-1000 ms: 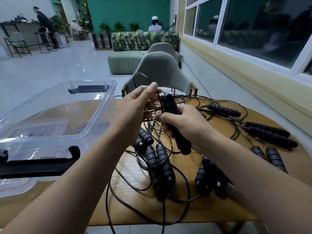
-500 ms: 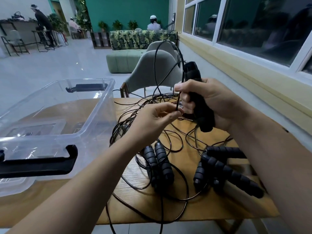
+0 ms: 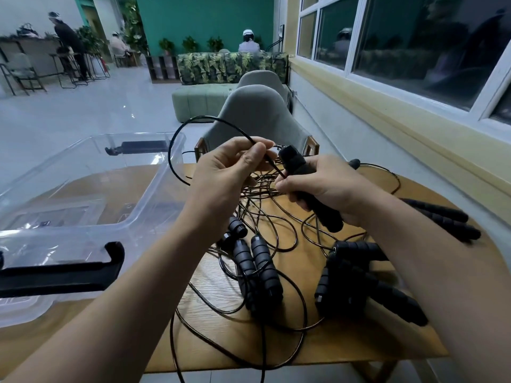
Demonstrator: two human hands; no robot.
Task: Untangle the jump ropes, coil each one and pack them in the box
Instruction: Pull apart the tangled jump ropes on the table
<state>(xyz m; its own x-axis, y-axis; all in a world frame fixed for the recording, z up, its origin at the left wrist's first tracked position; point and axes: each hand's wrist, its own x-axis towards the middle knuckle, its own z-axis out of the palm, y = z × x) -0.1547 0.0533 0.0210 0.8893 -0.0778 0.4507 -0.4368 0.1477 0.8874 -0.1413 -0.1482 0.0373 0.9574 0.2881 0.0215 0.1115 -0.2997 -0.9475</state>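
Observation:
A tangle of thin black jump ropes with several black foam handles lies on the wooden table. My right hand grips one black handle, held tilted above the pile. My left hand pinches that rope's cord close to the handle, and the cord arches up in a loop to the left. Two handles lie side by side in the middle, with more handles at the right. The clear plastic box stands at the left, open.
The box has black clip handles at its near and far ends. Two grey chairs stand behind the table. A wall with windows runs along the right. Rope loops hang over the table's near edge. People are far off in the room.
My right hand has come down with the handle from up high to just above the pile. My left hand has risen and now pinches the cord beside the handle, forming a loop to the left.

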